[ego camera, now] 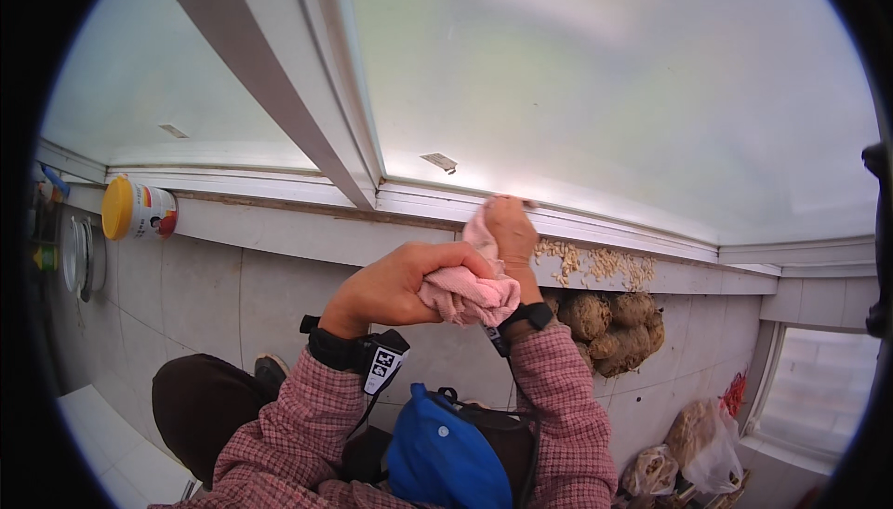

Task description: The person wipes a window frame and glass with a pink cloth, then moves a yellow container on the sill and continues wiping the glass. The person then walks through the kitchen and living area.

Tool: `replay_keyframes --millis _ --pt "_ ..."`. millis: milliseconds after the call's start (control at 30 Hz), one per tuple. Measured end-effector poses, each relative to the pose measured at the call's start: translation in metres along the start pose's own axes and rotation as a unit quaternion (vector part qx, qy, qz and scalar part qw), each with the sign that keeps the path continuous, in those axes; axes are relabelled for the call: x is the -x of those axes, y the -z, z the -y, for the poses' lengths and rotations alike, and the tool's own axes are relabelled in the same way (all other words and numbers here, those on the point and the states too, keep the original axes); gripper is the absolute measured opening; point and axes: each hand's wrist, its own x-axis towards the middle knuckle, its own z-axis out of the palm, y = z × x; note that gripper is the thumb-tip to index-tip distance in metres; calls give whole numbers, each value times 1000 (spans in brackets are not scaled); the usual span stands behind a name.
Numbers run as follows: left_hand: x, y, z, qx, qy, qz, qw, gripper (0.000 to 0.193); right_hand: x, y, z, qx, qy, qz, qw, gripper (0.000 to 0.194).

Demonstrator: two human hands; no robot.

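Observation:
My left hand [398,286] grips the bunched end of a pink cloth [469,293], in front of the window sill. My right hand [513,226] holds the other end of the cloth, with its fingers down at the white window track [432,205]. Its fingertips are partly hidden. Above both hands rises a frosted glass pane [593,104] with a small torn label [439,161] near its lower edge. Just right of my right wrist, pale seeds [596,265] lie scattered on the tiled sill [300,230].
Big brown root tubers [614,334] are piled below the sill. A yellow-lidded tub [139,209] stands at the left. A white window post [307,76] divides the panes. Plastic bags [701,446] sit low on the right. A blue pouch [446,450] hangs before my body.

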Motion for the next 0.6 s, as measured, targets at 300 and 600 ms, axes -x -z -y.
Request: replay_keyframes --millis 300,600 --pt "22 19 -25 -60 0 -28 998 43 -28 27 87 -395 82 67 913 14" --pt "-19 57 -48 -45 32 110 992 42 -24 63 43 -565 173 86 802 31"
